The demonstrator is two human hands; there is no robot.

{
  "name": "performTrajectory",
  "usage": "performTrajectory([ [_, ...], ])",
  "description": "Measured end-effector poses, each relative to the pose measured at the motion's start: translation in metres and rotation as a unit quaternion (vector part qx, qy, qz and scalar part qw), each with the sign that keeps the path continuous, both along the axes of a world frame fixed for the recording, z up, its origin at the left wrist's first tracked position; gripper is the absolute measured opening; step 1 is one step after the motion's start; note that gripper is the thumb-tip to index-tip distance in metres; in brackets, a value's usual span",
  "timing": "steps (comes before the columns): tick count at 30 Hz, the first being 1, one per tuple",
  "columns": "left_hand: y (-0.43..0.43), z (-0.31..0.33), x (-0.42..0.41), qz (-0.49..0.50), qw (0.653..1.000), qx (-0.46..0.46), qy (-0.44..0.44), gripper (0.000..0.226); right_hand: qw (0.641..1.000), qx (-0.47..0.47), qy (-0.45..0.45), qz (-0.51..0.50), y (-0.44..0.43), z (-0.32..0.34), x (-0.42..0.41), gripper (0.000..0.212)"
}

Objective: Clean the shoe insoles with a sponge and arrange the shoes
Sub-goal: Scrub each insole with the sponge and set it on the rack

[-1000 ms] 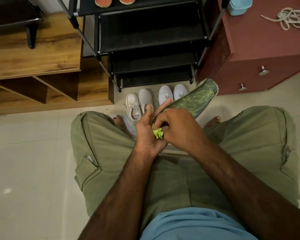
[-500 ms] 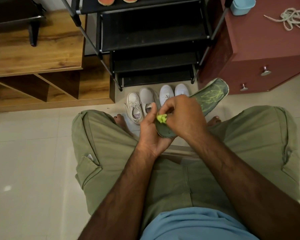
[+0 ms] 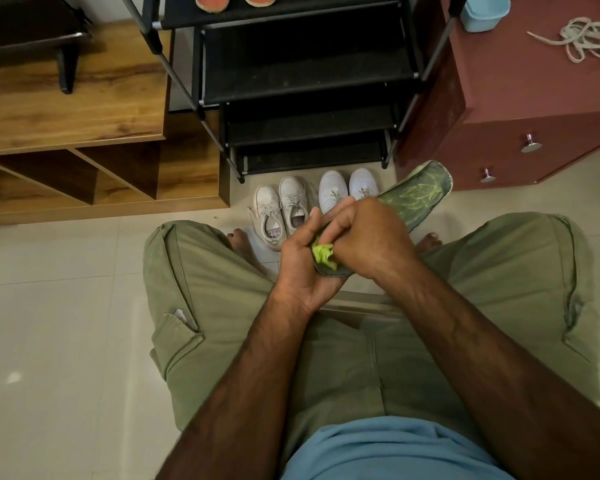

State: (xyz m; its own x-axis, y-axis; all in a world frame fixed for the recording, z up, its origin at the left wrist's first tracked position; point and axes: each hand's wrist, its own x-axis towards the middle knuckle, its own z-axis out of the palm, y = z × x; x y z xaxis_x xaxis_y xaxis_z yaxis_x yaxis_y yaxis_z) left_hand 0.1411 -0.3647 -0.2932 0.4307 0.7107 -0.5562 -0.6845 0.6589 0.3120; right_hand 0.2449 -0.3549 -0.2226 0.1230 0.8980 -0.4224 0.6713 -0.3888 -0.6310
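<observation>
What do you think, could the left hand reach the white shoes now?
Probably not yet: the left hand holds the green insole while the right hand presses the sponge on it. The white shoes stand uncovered on the floor ahead, so once freed, likely yes.

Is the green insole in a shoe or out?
Out: left hand holds the insole, right hand presses the sponge on it.

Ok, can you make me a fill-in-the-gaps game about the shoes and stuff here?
____ white lace-up shoes stand before the black metal shoe rack.
The left hand holds the dark green leaf-patterned insole while the right hand pinches the small bright green sponge against its ____ end.
The light ____ plastic tub sits on the dark red wooden cabinet.
Missing words: four, heel, blue.
</observation>
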Motion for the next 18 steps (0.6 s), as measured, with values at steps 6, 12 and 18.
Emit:
performTrajectory([
  [6, 0.000, 0.001, -0.001, 0.006, 1.000, 0.003, 0.006, 0.051, 0.995, -0.008, -0.091, 0.046, 0.004, 0.004, 0.014, 0.012],
  [12, 0.002, 0.003, 0.000, 0.033, 0.999, 0.013, -0.013, 0.071, 0.969, 0.020, 0.238, -0.066, 0.003, 0.004, 0.045, 0.043],
  [18, 0.001, 0.005, -0.001, 0.033, 0.998, 0.011, -0.048, 0.055, 0.932, 0.016, 0.349, -0.099, -0.003, -0.006, 0.049, 0.044],
])
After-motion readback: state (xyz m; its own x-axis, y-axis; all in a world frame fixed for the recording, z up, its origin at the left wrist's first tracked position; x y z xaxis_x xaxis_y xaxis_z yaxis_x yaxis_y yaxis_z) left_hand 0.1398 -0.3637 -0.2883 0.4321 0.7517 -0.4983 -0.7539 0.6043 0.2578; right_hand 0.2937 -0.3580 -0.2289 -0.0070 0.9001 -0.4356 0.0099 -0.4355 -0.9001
